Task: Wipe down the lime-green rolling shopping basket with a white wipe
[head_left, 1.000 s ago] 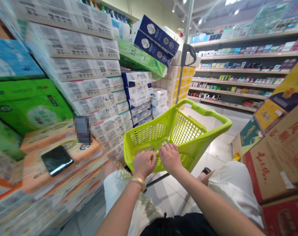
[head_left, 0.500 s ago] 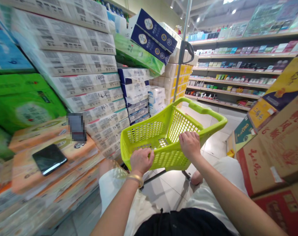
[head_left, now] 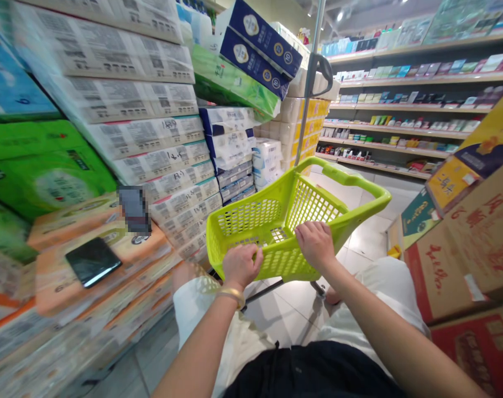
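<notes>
- Two bare hands: one left hand (head_left: 240, 265), one right hand (head_left: 317, 244)
- One lime-green shopping cart (head_left: 251, 217)
- One gold bracelet (head_left: 237, 296)
- One glossy black phone (head_left: 94, 262)
- Two tilted dark-blue packs (head_left: 256, 63)
- One long green pack (head_left: 235, 84) beneath these
- One upright metal pole (head_left: 306, 108)
- Six shelf boards (head_left: 413, 80)

Basket (head_left: 272, 255): smooth moulded plastic, lightly glossy, its walls pierced like mesh
Pole (head_left: 306, 110): smooth metal by its look, with a soft sheen
Loop handle (head_left: 328, 72): dark, matt, apparently plastic
Phone (head_left: 94, 262): glassy black face, very glossy
Bracelet (head_left: 234, 296): polished, golden, metal-looking
Trousers (head_left: 380, 298): pale matt cloth, softly creased
Dark garment (head_left: 313, 370): matt cloth
Orange packs (head_left: 139, 249), near left: smooth printed film, faintly shiny
White packs (head_left: 135, 99), left: clear plastic wrap, creased and shiny
Cartons (head_left: 479, 237), right: brown cardboard, mostly matt
Floor tiles (head_left: 367, 243): smooth, glossy, catching light
</notes>
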